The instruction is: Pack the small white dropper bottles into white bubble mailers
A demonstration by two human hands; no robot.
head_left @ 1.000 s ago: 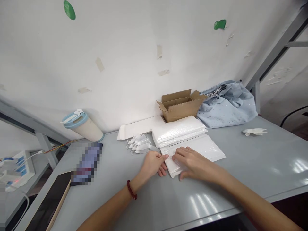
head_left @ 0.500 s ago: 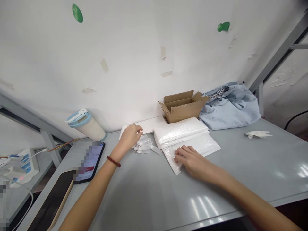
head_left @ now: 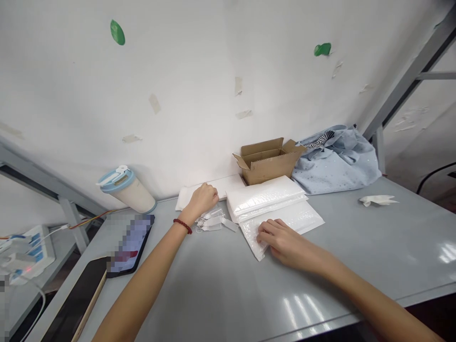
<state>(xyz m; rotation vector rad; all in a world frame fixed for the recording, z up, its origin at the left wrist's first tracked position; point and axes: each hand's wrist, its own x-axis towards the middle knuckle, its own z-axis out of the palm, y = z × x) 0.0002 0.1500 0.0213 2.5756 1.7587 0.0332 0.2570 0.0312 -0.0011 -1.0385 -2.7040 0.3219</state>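
Observation:
My left hand [head_left: 204,198], with a dark red bead bracelet at the wrist, is above the back of a small pile of white tags [head_left: 213,222]. Its fingers are curled in, and their tips are hidden, so I cannot make out what they hold. Behind it a flat white packet [head_left: 183,195] lies by the wall. Curled over the lower left part of a white bubble mailer [head_left: 301,216], my right hand [head_left: 280,239] has its fingertips on the plastic. Another white, padded mailer [head_left: 265,194] lies across the back of this one.
An open cardboard box [head_left: 270,166] and a light blue cloth bag [head_left: 338,164] stand at the back right. Crumpled tissue [head_left: 377,200] lies right. On the left are a tumbler [head_left: 133,192], two phones [head_left: 130,251] [head_left: 76,304] and a power strip [head_left: 33,256].
My left hand has moved a little right over the tags, and its fingers have curled further in. My right hand stays on the mailer. The view has shifted slightly.

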